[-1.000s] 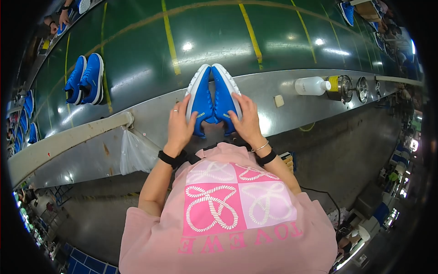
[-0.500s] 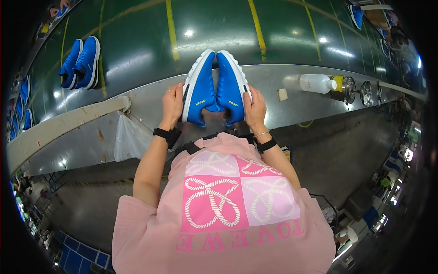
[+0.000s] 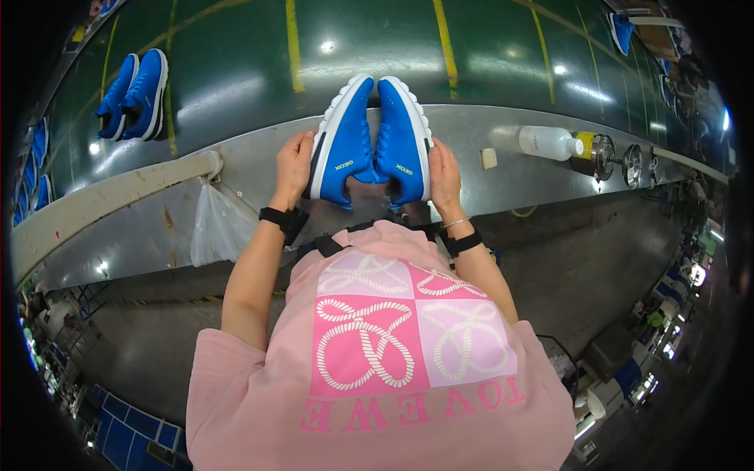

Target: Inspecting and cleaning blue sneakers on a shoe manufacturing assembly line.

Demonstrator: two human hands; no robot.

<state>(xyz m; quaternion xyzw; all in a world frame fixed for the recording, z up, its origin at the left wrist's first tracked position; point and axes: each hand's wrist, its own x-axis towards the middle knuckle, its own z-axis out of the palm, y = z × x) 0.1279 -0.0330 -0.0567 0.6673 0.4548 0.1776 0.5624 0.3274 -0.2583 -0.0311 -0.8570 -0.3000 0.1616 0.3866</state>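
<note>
Blue white-soled shoes (image 3: pixel 369 141); green yellow-striped belt (image 3: pixel 377 39)

Second blue shoe pair (image 3: pixel 132 96) on green conveyor belt (image 3: pixel 369 39); white plastic bottle (image 3: pixel 547 143) on metal ledge (image 3: pixel 503 177).

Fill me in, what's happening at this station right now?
A person in a pink shirt holds a pair of blue shoes, soles outward, at the metal edge of a green conveyor belt. The left hand grips the left shoe, the right hand the right one. Another blue pair sits on the belt; a white bottle lies on the ledge.
</note>
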